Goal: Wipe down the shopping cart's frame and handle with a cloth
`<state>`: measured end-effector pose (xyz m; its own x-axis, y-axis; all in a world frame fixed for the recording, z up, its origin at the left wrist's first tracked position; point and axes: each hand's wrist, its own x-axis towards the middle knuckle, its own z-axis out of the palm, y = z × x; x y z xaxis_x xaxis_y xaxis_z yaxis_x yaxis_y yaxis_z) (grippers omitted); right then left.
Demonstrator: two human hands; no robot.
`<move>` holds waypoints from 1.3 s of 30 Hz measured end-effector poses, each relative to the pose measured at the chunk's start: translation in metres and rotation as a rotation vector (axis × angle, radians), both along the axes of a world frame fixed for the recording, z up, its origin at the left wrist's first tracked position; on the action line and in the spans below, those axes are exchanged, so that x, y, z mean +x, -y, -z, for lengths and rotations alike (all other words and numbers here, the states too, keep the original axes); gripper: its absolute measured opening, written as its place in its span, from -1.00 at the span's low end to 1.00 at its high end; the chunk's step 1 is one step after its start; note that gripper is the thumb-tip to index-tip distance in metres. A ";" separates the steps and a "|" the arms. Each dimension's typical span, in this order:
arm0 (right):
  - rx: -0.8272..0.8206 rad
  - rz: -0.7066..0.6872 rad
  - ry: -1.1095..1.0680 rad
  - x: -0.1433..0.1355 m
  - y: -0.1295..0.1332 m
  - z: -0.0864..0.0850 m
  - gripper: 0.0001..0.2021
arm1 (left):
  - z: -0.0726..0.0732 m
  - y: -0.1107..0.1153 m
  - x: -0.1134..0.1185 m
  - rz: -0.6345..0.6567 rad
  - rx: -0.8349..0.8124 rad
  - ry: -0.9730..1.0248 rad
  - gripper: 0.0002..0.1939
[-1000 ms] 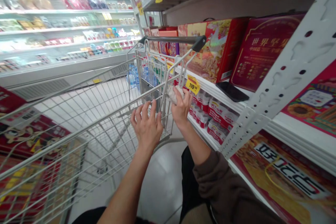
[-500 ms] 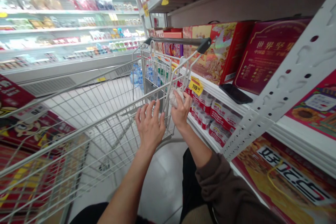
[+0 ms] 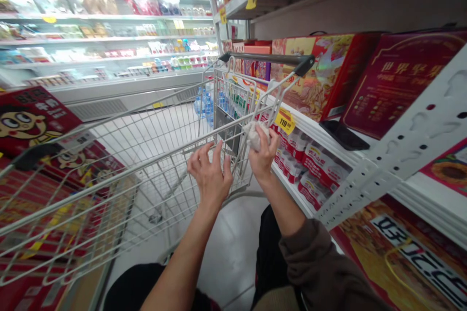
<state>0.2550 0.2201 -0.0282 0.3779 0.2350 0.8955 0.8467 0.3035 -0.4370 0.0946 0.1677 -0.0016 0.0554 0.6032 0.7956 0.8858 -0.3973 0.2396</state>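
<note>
A metal shopping cart (image 3: 153,155) stretches from the lower left to the middle, its dark handle bar (image 3: 268,59) at the far end. My left hand (image 3: 211,175) is at the cart's near side, fingers apart and slightly curled, holding nothing. In my right hand (image 3: 263,155) is a crumpled whitish cloth (image 3: 257,136), gripped by the fingers against the cart's wire frame below the handle end. Whether the left fingertips touch the wires, I cannot tell.
On the right, a white shelf holds red gift boxes (image 3: 317,73), a black phone (image 3: 345,134) and, lower down, wrapped bottle packs (image 3: 315,170). A perforated post (image 3: 397,155) stands near. Red cartons (image 3: 32,121) are at left, a lit refrigerated display (image 3: 109,39) behind.
The view has shifted left, so the cart and shelves appear farther right. My left fingers are more curled. My right hand still holds the cloth at the cart frame.
</note>
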 end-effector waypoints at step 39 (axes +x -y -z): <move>-0.163 -0.100 -0.084 -0.044 0.028 0.002 -0.57 | 0.003 0.010 -0.043 -0.019 -0.029 0.144 -0.64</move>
<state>0.2109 0.1924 -0.0299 0.4172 0.4144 0.8088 0.7746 0.3034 -0.5550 0.0511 0.1576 -0.0050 -0.0693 0.6260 0.7767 0.8488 -0.3720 0.3756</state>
